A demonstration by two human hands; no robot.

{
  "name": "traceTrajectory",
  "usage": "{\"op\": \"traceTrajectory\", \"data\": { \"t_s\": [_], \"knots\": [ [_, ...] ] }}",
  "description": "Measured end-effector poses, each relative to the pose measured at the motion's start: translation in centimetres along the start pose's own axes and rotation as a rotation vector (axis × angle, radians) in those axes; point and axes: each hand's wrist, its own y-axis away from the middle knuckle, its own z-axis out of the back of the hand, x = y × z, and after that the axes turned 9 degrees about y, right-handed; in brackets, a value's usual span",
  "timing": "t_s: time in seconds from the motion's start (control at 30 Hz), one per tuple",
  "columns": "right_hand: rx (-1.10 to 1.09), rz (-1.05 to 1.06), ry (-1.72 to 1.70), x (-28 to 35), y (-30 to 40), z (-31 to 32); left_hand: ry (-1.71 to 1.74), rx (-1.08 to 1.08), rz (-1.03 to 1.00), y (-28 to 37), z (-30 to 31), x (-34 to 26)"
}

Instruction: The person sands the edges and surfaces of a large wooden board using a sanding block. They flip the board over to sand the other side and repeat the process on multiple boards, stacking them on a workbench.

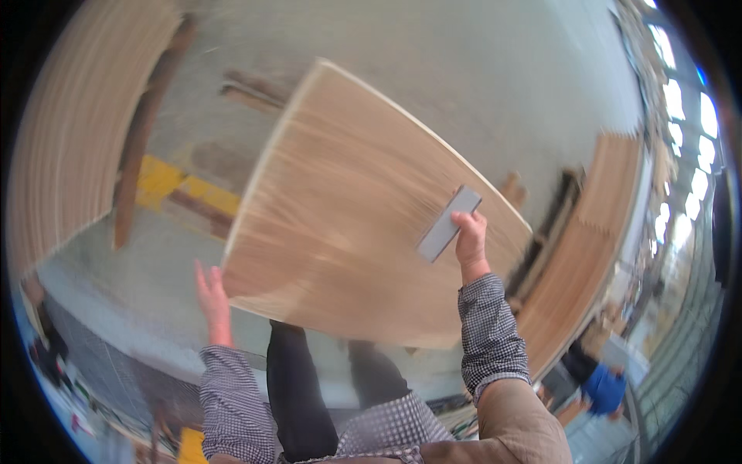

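A large plywood panel with wood-grain faces and pale edges lies in front of me, tilted in the view. My right hand grips a flat grey rectangular block, which looks like a sanding block, over the right part of the panel. The thumb rests on the block's top; the other fingers are mostly hidden. At the panel's near left corner is my left hand, fingers spread and pointing away from me. It is right beside the edge, and whether it touches is unclear. What bears the panel is hidden beneath it.
A tall stack of wooden sheets stands at left, and another sheet stack at right. Yellow-painted pieces and a timber strip lie on the floor beyond the panel. A person in blue is at the lower right.
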Motion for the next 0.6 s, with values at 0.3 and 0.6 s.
{"op": "traceTrajectory", "data": {
  "t_s": [0.3,0.6],
  "knots": [
    [-0.534,-0.58,0.129,-21.8,12.6,23.9,-0.105,0.484,-0.143,-6.6,-6.0,-7.4],
    [-0.355,-0.553,-0.047,-27.3,13.3,25.9,-0.16,0.41,0.035,-4.5,-7.1,-9.6]
  ]
}}
